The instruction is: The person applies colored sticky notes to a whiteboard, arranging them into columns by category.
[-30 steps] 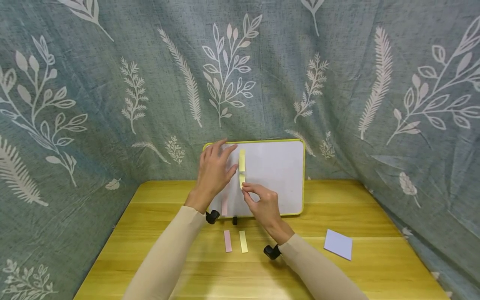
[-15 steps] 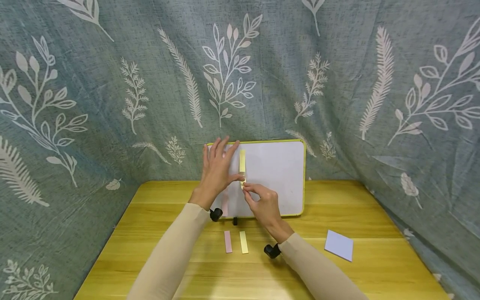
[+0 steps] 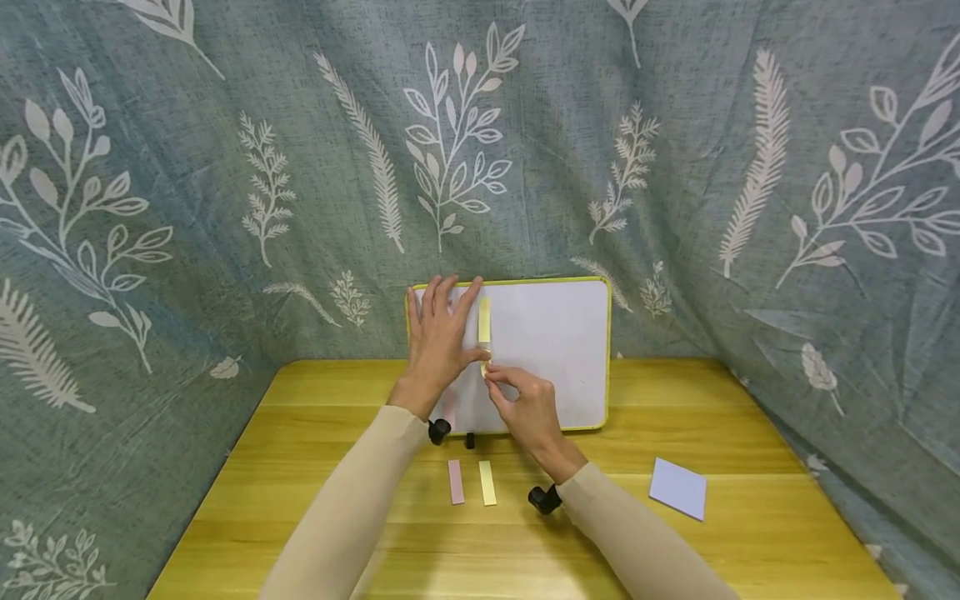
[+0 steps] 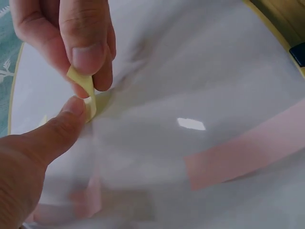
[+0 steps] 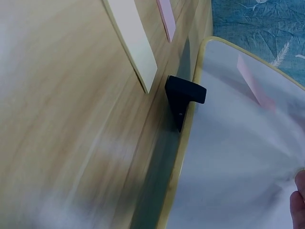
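Note:
A yellow sticky strip [image 4: 80, 78] bends outward from the whiteboard [image 3: 555, 358]. My right hand [image 3: 527, 407] pinches its lower end between thumb and fingers. With the thumb, my left hand [image 3: 437, 350] presses the strip's upper end at the board; its other fingers are spread, tips by the top edge. Most of this strip is hidden behind the hands in the head view. Directly above it, another yellow strip [image 3: 484, 320] is stuck upright on the board. Partly covered by the left hand and wrist, a pink strip [image 4: 245, 148] is on the board's left side.
On the wooden table [image 3: 600, 550] in front lie a pink strip pad [image 3: 456, 482] and a yellow strip pad [image 3: 487, 483]. A light purple note pad [image 3: 677, 489] lies at the right. A black foot [image 5: 183, 93] holds the board's lower edge. Patterned curtain [image 3: 525, 167] hangs behind.
The left hand has moved right, its thumb coming onto the upper end of the lower yellow strip and its fingers spreading. The right hand stays in place, still pinching the strip.

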Motion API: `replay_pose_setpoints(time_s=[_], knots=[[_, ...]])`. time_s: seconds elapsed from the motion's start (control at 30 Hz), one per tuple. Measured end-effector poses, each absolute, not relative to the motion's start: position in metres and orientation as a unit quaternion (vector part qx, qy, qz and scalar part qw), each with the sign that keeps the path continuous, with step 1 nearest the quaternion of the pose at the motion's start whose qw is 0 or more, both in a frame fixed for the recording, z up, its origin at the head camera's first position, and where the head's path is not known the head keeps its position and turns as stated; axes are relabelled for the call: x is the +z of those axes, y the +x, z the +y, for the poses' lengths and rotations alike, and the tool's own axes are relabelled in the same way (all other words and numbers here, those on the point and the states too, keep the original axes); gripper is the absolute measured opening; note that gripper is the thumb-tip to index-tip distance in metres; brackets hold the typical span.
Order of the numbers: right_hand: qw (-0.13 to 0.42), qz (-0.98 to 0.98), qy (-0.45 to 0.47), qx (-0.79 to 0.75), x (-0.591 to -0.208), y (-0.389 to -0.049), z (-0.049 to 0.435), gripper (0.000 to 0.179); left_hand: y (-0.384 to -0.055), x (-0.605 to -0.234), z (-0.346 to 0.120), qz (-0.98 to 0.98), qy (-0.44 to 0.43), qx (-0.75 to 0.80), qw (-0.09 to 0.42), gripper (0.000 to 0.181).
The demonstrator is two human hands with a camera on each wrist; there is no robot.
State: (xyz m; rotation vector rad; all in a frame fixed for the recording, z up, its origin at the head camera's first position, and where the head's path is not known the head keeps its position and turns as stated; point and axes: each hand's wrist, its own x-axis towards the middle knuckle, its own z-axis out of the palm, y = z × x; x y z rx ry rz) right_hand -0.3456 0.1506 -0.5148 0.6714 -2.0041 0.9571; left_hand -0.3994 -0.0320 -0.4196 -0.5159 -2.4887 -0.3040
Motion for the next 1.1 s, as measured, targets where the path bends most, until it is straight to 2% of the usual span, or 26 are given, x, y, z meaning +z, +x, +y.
replay_pose_setpoints(time_s=[0.43, 0.77, 1.1], knots=[[0.386, -0.8, 0.259, 0.379, -0.514, -0.348, 0.149, 0.01, -0.407, -0.429, -0.026, -0.922, -0.179, -0.112, 0.324, 0.138], [0.393, -0.792, 0.265, 0.384, -0.514, -0.348, 0.148, 0.012, -0.409, -0.424, -0.019, -0.913, -0.172, -0.148, 0.338, 0.119], [0.4, -0.794, 0.265, 0.373, -0.517, -0.345, 0.148, 0.012, -0.405, -0.424, -0.022, -0.919, -0.175, -0.135, 0.326, 0.113]])
